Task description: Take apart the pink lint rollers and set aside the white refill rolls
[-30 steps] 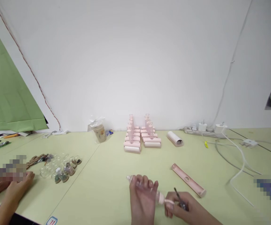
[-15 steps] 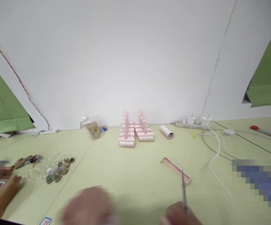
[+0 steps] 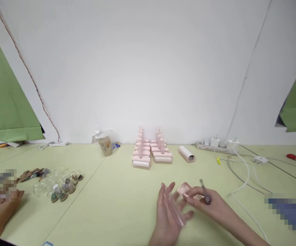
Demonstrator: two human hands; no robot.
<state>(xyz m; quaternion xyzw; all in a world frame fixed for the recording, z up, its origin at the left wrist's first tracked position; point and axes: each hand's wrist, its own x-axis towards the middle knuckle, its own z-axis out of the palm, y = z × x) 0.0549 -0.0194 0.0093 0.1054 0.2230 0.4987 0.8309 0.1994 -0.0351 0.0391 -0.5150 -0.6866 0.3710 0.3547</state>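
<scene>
Left hand point(image 3: 167, 213), grip loosely open, cradles a clear tube point(image 3: 175, 209). At its 3 o'clock, the right hand point(image 3: 212, 203) has its grip clenched on a metal tool point(image 3: 204, 189), fingertips touching a pink piece point(image 3: 183, 189) over the desk point(image 3: 117, 205).

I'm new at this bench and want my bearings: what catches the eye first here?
Two hands meet low in the middle: the left hand lies open, the right hand grips a thin metal tool and touches a pink piece. Behind them, by the wall, stand two stacks of pink rollers; small glass bottles cluster at the left.
</scene>
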